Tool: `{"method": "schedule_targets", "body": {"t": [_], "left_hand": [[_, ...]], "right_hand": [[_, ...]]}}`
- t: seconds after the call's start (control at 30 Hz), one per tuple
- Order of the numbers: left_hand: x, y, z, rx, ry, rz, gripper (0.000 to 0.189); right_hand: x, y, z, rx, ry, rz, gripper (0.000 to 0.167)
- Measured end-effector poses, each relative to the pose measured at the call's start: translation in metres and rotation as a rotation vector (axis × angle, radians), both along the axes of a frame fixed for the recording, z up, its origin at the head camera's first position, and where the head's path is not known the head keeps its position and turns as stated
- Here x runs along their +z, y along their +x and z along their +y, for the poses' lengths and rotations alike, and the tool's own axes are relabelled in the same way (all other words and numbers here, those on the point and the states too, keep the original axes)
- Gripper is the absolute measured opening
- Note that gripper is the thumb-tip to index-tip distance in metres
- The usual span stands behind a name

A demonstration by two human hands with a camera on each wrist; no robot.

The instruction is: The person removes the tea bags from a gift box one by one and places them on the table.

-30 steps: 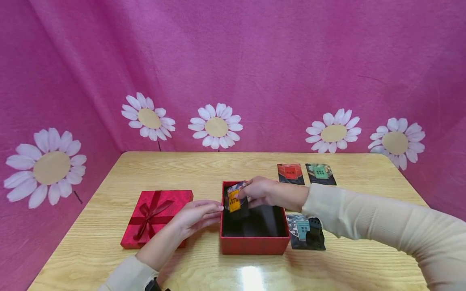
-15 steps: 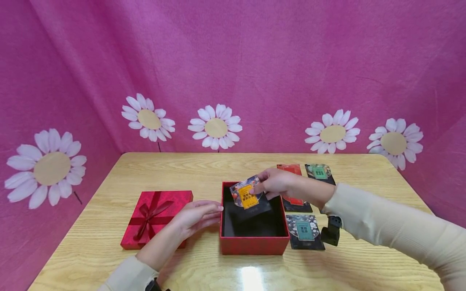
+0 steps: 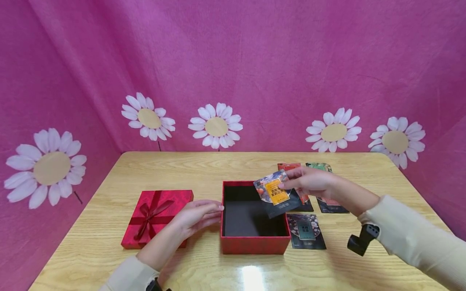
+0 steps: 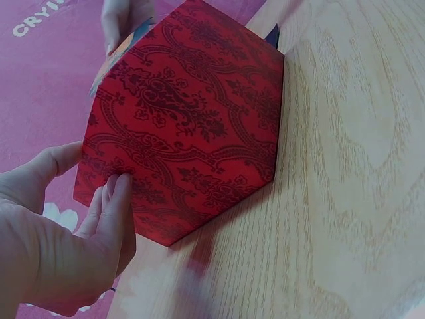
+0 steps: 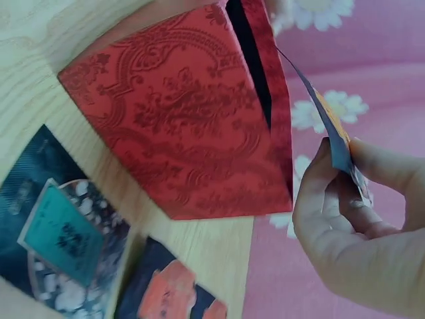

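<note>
My right hand (image 3: 311,182) pinches a dark packet (image 3: 276,195) with a yellow label, thumb on its front. The packet tilts over the right rim of the red gift box (image 3: 255,245), which stands without its lid and shows a black inside. In the right wrist view the packet (image 5: 340,153) is seen edge-on between thumb and fingers. My left hand (image 3: 200,216) steadies the box at its left wall, thumb at the rim. The left wrist view shows the fingertips (image 4: 119,183) against the patterned wall of the box (image 4: 179,126).
Left of the box lies its red lid (image 3: 154,218) with a ribbon bow. On the wooden table (image 3: 174,171) to the right are a teal-labelled packet (image 3: 306,231), a red packet (image 3: 289,166) and a green packet (image 3: 320,166) at the back, and others partly hidden by the right hand.
My right hand has moved the yellow-labelled packet from inside the left part of the box rightward and up to its right rim. The left hand has stayed in place.
</note>
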State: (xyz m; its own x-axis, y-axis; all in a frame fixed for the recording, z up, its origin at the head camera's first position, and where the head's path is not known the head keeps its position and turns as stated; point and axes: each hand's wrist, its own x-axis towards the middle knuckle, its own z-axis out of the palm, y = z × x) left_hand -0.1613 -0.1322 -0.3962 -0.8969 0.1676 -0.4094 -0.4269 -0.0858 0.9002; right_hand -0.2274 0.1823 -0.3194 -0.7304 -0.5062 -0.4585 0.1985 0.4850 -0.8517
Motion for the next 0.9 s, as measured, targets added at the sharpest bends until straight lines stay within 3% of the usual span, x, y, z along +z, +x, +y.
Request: {"method": "schedule_targets", "body": {"t": [0.17, 0.6, 0.9], "left_hand": [[0.0, 0.0, 0.0, -0.012, 0.008, 0.0, 0.037], [-0.001, -0.001, -0.001, -0.031, 0.009, 0.01, 0.036], [-0.002, -0.001, -0.002, -0.025, -0.001, -0.001, 0.038]], "right_hand": [[-0.01, 0.005, 0.024, -0.095, -0.075, -0.09, 0.051], [-0.038, 0.015, 0.076, -0.284, -0.225, -0.267, 0.061], [-0.056, 0.027, 0.112, -0.381, -0.21, -0.26, 0.065]]}}
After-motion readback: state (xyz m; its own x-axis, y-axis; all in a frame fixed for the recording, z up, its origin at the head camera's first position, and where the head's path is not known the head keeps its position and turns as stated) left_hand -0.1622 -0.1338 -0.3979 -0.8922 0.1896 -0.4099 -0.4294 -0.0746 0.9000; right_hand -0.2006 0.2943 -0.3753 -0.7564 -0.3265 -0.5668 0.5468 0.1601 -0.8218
